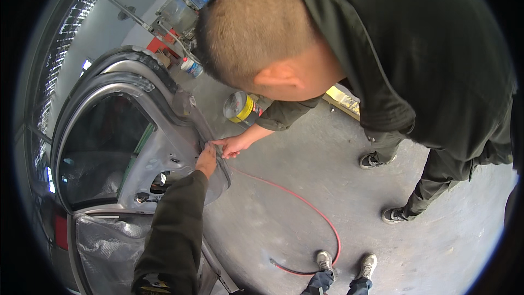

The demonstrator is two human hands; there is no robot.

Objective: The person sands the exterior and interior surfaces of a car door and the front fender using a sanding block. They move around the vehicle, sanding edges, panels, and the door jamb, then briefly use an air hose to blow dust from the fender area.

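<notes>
My left hand reaches from the lower left, its fingertips on the edge of a grey car door. Whether the fingers pinch the edge or only rest on it cannot be told. Just beyond my fingertips, a co-worker's hand points with its index finger at the same edge, very close to mine. The door's inner side shows, with bare metal, openings and a dark window. My right hand is out of view.
A co-worker in dark clothes bends in from the right. A red hose curves over the floor to my shoes. A bucket with a yellow band stands beyond the door. Clear sheeting covers part of the car.
</notes>
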